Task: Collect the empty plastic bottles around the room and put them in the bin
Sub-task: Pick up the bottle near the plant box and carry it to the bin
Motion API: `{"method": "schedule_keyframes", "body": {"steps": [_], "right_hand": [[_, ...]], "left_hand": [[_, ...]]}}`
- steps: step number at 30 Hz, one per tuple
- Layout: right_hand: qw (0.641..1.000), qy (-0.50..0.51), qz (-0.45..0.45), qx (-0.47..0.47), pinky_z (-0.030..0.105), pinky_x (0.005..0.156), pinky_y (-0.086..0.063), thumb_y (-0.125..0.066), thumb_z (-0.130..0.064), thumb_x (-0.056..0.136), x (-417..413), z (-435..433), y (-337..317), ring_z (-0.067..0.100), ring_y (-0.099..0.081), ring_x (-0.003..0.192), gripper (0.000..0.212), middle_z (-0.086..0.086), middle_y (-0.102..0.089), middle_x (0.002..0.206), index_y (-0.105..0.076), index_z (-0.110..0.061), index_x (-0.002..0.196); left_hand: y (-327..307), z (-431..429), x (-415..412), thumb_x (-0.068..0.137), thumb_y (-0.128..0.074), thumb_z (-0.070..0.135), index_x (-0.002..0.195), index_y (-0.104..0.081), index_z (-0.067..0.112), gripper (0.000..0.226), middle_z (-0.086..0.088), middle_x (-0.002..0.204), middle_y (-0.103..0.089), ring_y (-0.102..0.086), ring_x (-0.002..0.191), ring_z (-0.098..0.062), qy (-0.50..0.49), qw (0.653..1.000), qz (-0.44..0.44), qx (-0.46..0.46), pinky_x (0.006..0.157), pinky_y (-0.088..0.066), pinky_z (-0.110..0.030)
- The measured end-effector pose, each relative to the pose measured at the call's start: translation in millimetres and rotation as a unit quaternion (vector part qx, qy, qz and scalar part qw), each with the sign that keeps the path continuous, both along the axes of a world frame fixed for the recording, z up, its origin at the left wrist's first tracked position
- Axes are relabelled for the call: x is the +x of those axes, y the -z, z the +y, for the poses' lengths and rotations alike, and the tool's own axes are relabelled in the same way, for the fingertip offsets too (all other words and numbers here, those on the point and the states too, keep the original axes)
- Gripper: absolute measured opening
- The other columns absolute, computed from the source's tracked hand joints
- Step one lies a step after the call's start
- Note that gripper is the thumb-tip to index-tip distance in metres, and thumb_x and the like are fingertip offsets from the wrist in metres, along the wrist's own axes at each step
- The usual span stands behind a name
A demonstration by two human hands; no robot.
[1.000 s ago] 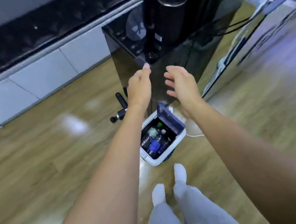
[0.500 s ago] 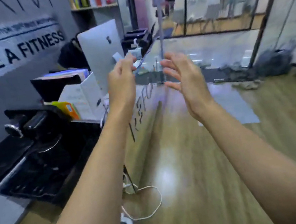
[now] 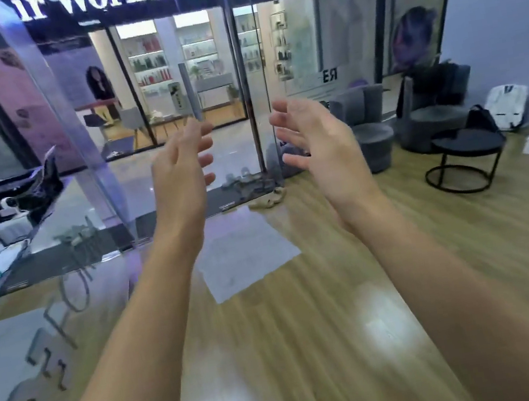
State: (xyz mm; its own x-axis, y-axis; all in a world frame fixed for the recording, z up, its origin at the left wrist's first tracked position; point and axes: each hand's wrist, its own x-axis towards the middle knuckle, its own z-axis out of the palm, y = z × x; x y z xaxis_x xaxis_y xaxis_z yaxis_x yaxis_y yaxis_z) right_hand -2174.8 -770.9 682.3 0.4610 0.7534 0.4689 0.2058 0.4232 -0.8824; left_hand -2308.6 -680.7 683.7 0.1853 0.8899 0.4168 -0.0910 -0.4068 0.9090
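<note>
A wooden floor point(image 3: 314, 348) runs ahead to a glass shopfront point(image 3: 254, 98). A white desk point(image 3: 2, 346) stands along the left, and grey armchairs point(image 3: 367, 135) sit on the right near a white backpack point(image 3: 508, 106). A grey mat point(image 3: 244, 259) lies before the door. The left hand point(image 3: 179, 172) and right hand point(image 3: 320, 146) are raised side by side, palms facing, fingers apart and loosely curved, holding nothing. Where the bottles and bin are cannot be told from this view.

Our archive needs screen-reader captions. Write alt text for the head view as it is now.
Two bare arms reach forward, the left hand and right hand open, empty and held apart above a wooden floor. Ahead is a glass wall with a shop beyond it. At right stand grey armchairs and a round black side table.
</note>
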Motion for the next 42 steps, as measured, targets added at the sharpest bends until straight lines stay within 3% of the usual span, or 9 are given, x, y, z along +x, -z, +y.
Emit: {"method": "schedule_keyframes", "body": {"steps": [3, 9, 15, 19, 23, 26, 32, 42], "right_hand": [[0.999, 0.05, -0.006, 0.004, 0.031, 0.098, -0.05, -0.04, -0.044, 0.1, 61, 9, 6, 0.003, -0.059, 0.118, 0.042, -0.009, -0.064, 0.127, -0.059, -0.024, 0.131], [0.993, 0.118, -0.004, -0.013, 0.038, 0.101, -0.051, -0.04, -0.043, 0.101, 178, 63, 22, 0.006, -0.06, 0.117, 0.034, -0.009, -0.065, 0.121, -0.06, -0.028, 0.125], [0.981, 0.182, -0.038, -0.05, 0.037, 0.101, -0.05, -0.04, -0.038, 0.103, 277, 120, 17, 0.004, -0.059, 0.116, 0.026, -0.014, -0.065, 0.118, -0.061, -0.033, 0.117], [0.974, 0.212, -0.036, -0.065, 0.031, 0.1, -0.049, -0.039, -0.036, 0.105, 352, 144, 15, 0.0, -0.057, 0.118, 0.029, -0.015, -0.063, 0.122, -0.057, -0.029, 0.126], [0.967, 0.246, -0.026, -0.056, 0.036, 0.102, -0.05, -0.039, -0.039, 0.102, 441, 167, 26, 0.002, -0.058, 0.117, 0.027, -0.013, -0.064, 0.122, -0.059, -0.035, 0.12], [0.968, 0.245, -0.023, -0.049, 0.041, 0.104, -0.049, -0.038, -0.038, 0.104, 512, 187, 32, 0.003, -0.059, 0.116, 0.023, -0.014, -0.066, 0.116, -0.06, -0.041, 0.111], [0.968, 0.247, -0.021, -0.043, 0.038, 0.101, -0.05, -0.038, -0.049, 0.092, 653, 241, 21, 0.005, -0.06, 0.116, 0.03, -0.013, -0.067, 0.115, -0.059, -0.041, 0.112], [0.966, 0.251, -0.01, -0.057, 0.04, 0.103, -0.049, -0.038, -0.04, 0.104, 856, 382, 38, 0.004, -0.058, 0.118, 0.029, -0.013, -0.065, 0.121, -0.059, -0.034, 0.123]], "left_hand": [[2, 21, 67, 0.101, -0.041, 0.045, 0.101, -0.069, 0.029, 0.032, 0.005, 0.107, -0.066, -0.062, 0.103, -0.018, 0.05, 0.999, 0.004, 0.005, 0.093, -0.052, -0.041], [19, 94, 188, 0.102, -0.041, 0.043, 0.102, -0.069, 0.025, 0.034, 0.001, 0.11, -0.067, -0.063, 0.103, -0.018, 0.108, 0.994, 0.013, 0.012, 0.092, -0.053, -0.042], [15, 169, 315, 0.097, -0.045, 0.044, 0.094, -0.069, 0.028, 0.029, 0.003, 0.099, -0.064, -0.058, 0.089, -0.013, 0.184, 0.983, -0.008, -0.017, 0.079, -0.05, -0.032], [21, 204, 409, 0.096, -0.046, 0.046, 0.09, -0.07, 0.032, 0.028, 0.005, 0.1, -0.065, -0.06, 0.092, -0.013, 0.231, 0.972, -0.009, -0.032, 0.082, -0.051, -0.034], [31, 235, 506, 0.095, -0.046, 0.046, 0.093, -0.07, 0.033, 0.027, 0.005, 0.102, -0.065, -0.061, 0.094, -0.014, 0.273, 0.962, 0.001, -0.031, 0.088, -0.052, -0.038], [36, 258, 576, 0.098, -0.045, 0.044, 0.096, -0.07, 0.03, 0.028, 0.004, 0.102, -0.065, -0.06, 0.092, -0.013, 0.273, 0.962, 0.001, -0.029, 0.09, -0.052, -0.039], [19, 313, 712, 0.093, -0.046, 0.047, 0.096, -0.07, 0.029, 0.03, 0.001, 0.104, -0.066, -0.059, 0.092, -0.015, 0.273, 0.962, 0.006, -0.015, 0.087, -0.053, -0.04], [36, 456, 921, 0.098, -0.046, 0.042, 0.091, -0.07, 0.033, 0.027, 0.002, 0.1, -0.066, -0.061, 0.092, -0.014, 0.271, 0.963, 0.001, -0.014, 0.087, -0.054, -0.038]]}}
